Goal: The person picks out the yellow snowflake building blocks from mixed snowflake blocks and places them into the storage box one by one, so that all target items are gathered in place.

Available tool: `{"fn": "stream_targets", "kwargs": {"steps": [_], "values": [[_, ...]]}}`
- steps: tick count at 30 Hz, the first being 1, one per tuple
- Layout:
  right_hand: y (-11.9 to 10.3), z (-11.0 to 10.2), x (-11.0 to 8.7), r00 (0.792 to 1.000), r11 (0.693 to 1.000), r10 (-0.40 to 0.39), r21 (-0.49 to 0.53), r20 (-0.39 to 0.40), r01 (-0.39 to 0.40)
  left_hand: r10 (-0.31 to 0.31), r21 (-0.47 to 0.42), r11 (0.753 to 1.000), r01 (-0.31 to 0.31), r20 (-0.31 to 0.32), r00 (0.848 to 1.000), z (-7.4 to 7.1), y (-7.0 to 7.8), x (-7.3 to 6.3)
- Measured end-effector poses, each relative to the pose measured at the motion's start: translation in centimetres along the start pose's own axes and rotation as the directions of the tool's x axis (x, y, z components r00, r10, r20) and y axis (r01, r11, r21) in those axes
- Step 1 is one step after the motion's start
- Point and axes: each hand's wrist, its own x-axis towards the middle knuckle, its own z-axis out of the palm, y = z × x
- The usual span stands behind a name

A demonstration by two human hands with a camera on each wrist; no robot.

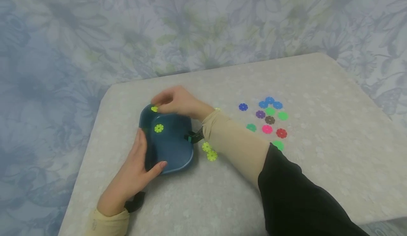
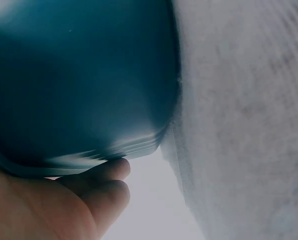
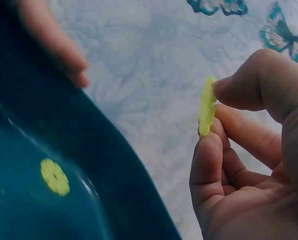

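A deep blue plastic tub [image 1: 175, 147] with rounded corners stands on the left part of the table. My left hand [image 1: 135, 165] grips it, fingers along the left side and thumb at the near rim; the left wrist view shows fingertips [image 2: 120, 170] against its outer wall. Over the tub's far side, my right hand [image 1: 181, 103] pinches a yellow flower-shaped disc [image 3: 207, 106] between thumb and fingers. Another yellow disc [image 1: 159, 128] lies inside the tub. Two more yellow discs [image 1: 211, 155] rest just right of it, and one is mostly hidden behind the right wrist.
Farther right on the patterned tablecloth [image 1: 334, 140], several flower-shaped discs lie scattered: blue [image 1: 269, 100], purple [image 1: 260, 114], brown [image 1: 270, 119], green [image 1: 283, 116], pink [image 1: 267, 129] and red [image 1: 281, 133]. A floral wall [image 1: 222, 24] runs behind the table.
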Motion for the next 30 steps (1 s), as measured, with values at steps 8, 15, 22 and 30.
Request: {"fn": "stream_targets", "kwargs": {"steps": [8,15,22,30], "values": [[0.5,3.0,2.1,0.999,0.999,0.023,0.022,0.049,-0.024,-0.001,0.0,1.0,0.001,-0.012,1.0,0.2,0.0,-0.1],[0.9,4.3,2.5,0.994,0.997,0.08,-0.007,0.072,-0.079,-0.011,-0.013,1.0,0.011,-0.012,1.0,0.2,-0.1,-0.3],[1.4,5.0,2.4,0.991,0.994,0.094,-0.064,0.092,-0.089,-0.021,-0.016,1.0,0.021,-0.013,1.0,0.2,-0.2,-0.2],[2.4,5.6,2.1,0.971,0.973,0.182,-0.171,0.155,-0.155,-0.024,-0.031,0.999,0.024,-0.016,1.0,0.2,-0.2,-0.3]]}}
